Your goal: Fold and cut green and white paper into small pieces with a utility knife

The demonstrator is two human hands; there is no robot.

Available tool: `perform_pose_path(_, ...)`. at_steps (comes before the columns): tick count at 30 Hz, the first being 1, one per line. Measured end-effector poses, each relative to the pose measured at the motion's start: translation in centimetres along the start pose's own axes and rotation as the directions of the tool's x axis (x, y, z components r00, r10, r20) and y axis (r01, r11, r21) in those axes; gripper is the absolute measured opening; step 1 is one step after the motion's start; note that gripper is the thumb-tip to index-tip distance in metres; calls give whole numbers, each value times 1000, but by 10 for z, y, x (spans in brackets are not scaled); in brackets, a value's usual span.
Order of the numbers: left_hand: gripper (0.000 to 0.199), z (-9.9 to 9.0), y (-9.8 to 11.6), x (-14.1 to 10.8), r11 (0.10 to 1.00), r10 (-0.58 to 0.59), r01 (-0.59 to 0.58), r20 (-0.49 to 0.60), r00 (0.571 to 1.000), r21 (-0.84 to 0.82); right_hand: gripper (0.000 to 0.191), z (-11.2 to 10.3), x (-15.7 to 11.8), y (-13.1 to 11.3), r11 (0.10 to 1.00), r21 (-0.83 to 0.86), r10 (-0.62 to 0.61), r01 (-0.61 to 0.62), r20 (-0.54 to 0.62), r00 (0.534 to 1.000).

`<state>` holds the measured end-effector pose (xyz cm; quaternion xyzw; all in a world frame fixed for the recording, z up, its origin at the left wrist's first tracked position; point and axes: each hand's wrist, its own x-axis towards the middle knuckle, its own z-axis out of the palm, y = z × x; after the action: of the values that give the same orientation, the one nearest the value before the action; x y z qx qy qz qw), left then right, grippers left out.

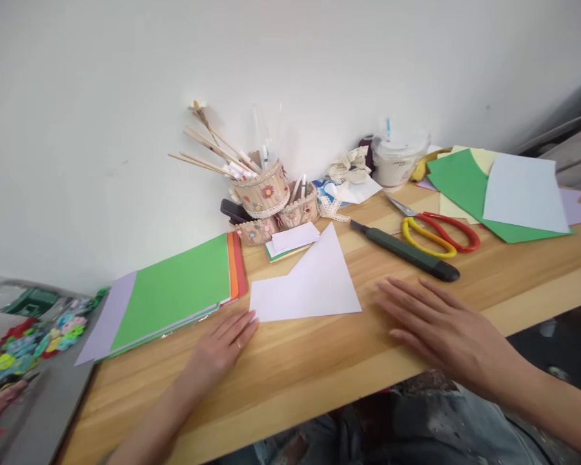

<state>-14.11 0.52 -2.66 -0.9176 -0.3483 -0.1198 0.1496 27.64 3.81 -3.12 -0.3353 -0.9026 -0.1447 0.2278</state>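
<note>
A folded sheet of pale paper (314, 284) lies flat on the wooden table, with a slanted fold rising to a point at its top. My left hand (227, 342) rests at the paper's lower left corner, fingers stretched and laid flat, the fingertips at its edge. To the right of the paper is my right hand (436, 323), palm down with fingers extended and slightly blurred, holding nothing. Just beyond it lies a dark green utility knife (407, 252). Scissors (436, 229) with one yellow and one red handle sit behind the knife.
Coloured paper sheets (174, 290) are stacked at the left. Small cut papers (295, 239) lie behind the folded sheet. Decorated pots (261, 190) with sticks and pens stand against the wall, beside a white tub (399, 161). More paper (527, 194) lies at right. The table's front edge (319, 420) is near my lap.
</note>
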Motion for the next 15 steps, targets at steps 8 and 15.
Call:
perform_pose_path(8,43,-27,13,43,996,55,-69,-219,974,-56,52,14,22,42,890,-210,417,-405,15,909)
perform_pose_path(15,33,8,6,121,969,154,-124,130,980,-212,50,28,30,54,833,-294,503,-469,46,863)
